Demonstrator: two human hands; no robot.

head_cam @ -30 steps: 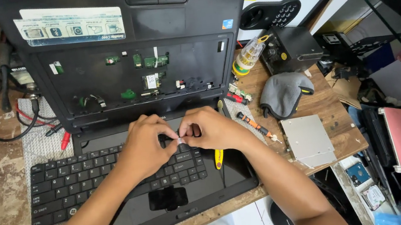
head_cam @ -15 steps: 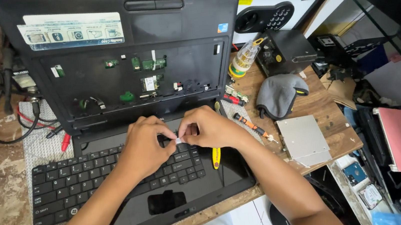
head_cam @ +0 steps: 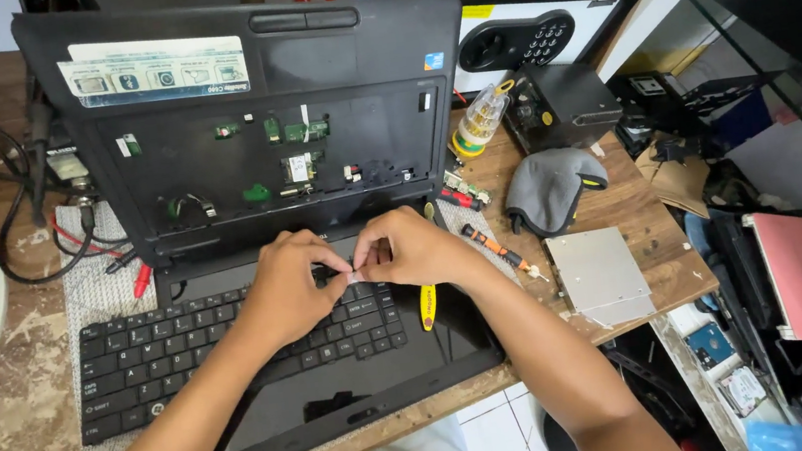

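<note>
A small pale strip [head_cam: 354,276], likely a ribbon-cable end or tab, is pinched between both hands just above the top rows of the loose keyboard [head_cam: 183,346]. The left hand [head_cam: 283,294] closes thumb and forefinger on its left end; the right hand [head_cam: 414,249] grips the right end the same way, the other fingers curled in. The strip looks thin, light and flexible, probably easy to crease or tear, so it seems best held by its flat ends with light pressure rather than pulled hard.

The keyboard lies across the opened black laptop [head_cam: 248,122], whose upper bay shows small green boards and connectors. A yellow-handled tool [head_cam: 428,308] lies at the keyboard's right edge, just under the right wrist. Further right on the wooden table [head_cam: 656,257], an orange-and-black screwdriver [head_cam: 494,245] lies near a flat silver drive [head_cam: 600,275] at the right front edge, with a grey cloth [head_cam: 548,189] behind it. Cables [head_cam: 40,236] trail off toward the table's left edge.
</note>
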